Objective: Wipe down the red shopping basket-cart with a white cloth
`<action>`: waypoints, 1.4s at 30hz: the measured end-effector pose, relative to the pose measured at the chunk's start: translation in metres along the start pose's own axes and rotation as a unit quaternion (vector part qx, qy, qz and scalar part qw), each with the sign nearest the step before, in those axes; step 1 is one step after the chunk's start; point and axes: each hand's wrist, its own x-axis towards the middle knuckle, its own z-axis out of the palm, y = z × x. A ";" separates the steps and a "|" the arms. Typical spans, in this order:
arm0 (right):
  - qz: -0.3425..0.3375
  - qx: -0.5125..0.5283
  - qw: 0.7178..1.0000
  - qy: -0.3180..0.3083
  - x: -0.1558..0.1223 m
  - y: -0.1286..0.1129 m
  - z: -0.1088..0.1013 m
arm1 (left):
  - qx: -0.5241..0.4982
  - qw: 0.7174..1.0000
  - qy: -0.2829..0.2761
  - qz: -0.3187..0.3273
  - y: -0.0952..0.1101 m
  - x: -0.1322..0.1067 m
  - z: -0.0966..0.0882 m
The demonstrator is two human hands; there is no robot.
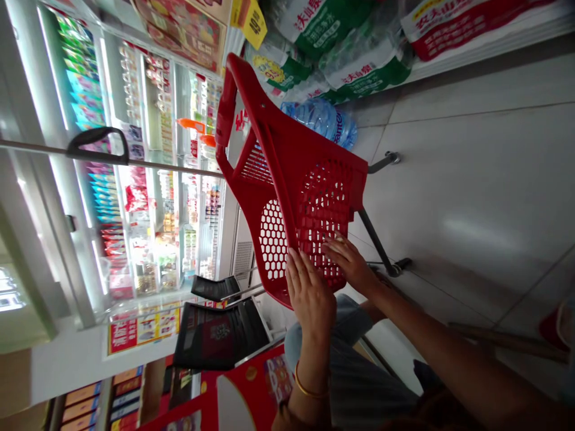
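Observation:
The whole view is turned sideways. A red plastic shopping cart (pixel 274 137) with honeycomb and slotted openings fills the middle. My left hand (pixel 309 293), a gold-coloured bangle at its wrist, lies with straight fingers on the cart's near rim. Against the slotted side of the basket, my right hand (pixel 350 263) rests with its fingers stretched out. Neither hand grips anything that I can see. The cart's handle (pixel 227 108) is at the far end, away from both hands. Grey metal legs (pixel 377 239) with casters reach down to the floor.
A lit refrigerated display (pixel 157 155) full of packages stands on the left. Packs of bottled water (pixel 359 66) and a large blue water bottle (pixel 321 120) are beyond the cart. Dark panels in silver frames (pixel 220 335) are near its rim. Grey tiled floor (pixel 471 179) spreads on the right.

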 end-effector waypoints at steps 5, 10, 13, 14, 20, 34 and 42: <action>0.050 0.033 0.998 0.013 -0.007 0.004 0.006 | -0.016 0.992 0.038 -0.121 0.012 -0.001 0.012; 0.014 0.069 0.997 0.042 0.008 -0.020 0.010 | -0.039 0.983 0.073 -0.163 0.007 -0.006 0.029; -0.018 0.069 0.996 0.045 0.022 -0.038 0.012 | -0.049 0.983 0.110 -0.138 -0.001 -0.010 0.036; -0.029 0.067 0.996 0.043 0.026 -0.042 0.013 | -0.050 0.984 0.123 -0.121 -0.003 -0.011 0.037; -0.082 0.041 0.996 0.000 0.036 -0.047 0.024 | -0.042 0.979 0.174 -0.100 -0.001 -0.010 0.034; -0.111 -0.025 0.994 -0.007 0.028 -0.037 0.026 | -0.039 0.979 0.175 -0.093 -0.002 -0.010 0.032; -0.077 -0.006 0.997 -0.010 0.009 -0.008 0.023 | -0.030 0.980 0.157 -0.114 -0.003 -0.010 0.039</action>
